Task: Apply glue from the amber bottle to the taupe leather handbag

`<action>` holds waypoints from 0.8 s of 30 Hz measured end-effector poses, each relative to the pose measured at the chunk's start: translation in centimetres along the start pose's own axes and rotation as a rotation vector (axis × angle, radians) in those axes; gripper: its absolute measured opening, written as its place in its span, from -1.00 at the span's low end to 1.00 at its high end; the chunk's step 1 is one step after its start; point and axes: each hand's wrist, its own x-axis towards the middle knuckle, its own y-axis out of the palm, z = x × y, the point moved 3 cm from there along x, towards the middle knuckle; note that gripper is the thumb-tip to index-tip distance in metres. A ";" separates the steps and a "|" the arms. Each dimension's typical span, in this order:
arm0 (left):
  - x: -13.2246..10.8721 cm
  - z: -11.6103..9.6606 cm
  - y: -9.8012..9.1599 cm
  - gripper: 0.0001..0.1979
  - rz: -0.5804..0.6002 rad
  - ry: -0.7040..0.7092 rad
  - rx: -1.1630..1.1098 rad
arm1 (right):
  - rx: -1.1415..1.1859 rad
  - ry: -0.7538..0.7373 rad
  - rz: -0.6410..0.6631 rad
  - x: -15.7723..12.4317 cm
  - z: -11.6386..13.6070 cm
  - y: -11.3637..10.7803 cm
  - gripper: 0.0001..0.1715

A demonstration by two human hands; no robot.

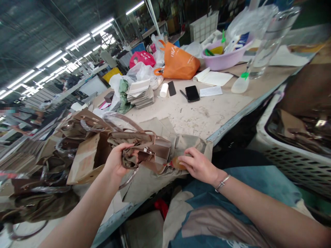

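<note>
My left hand (123, 159) is closed around the bunched lining of a brown handbag (161, 148), which lies tilted at the table's near edge. In my right hand (198, 163) is a small squeeze bottle (178, 163) with amber contents and a reddish tip. The tip points at the bag's lower corner; whether it touches cannot be made out. Crumpled grey-beige sheet material (191, 143) lies under and beside the bag.
Several brown handbags (43, 203) and an open cardboard box (84, 156) crowd the left. Farther back stand a stack of cards (141, 94), a phone (192, 93), an orange bag (179, 62), a purple basin (224, 60) and a glue bottle (240, 85). A white crate (292, 155) is right.
</note>
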 end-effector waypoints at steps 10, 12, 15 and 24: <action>1.9 0.1 1.3 -0.81 0.060 0.037 0.017 | -0.037 -0.083 -0.087 0.0 0.4 -1.2 -0.69; 1.9 0.2 1.2 -0.81 0.063 0.037 0.010 | -0.016 -0.106 -0.074 -0.1 0.5 -1.2 -0.68; 1.7 0.1 1.2 -0.83 0.043 0.051 0.004 | -0.017 -0.152 -0.030 -0.2 0.9 -1.0 -0.66; 2.4 0.0 1.8 -0.84 0.063 0.068 -0.005 | -0.053 -0.102 -0.126 -0.3 0.0 -1.8 -0.70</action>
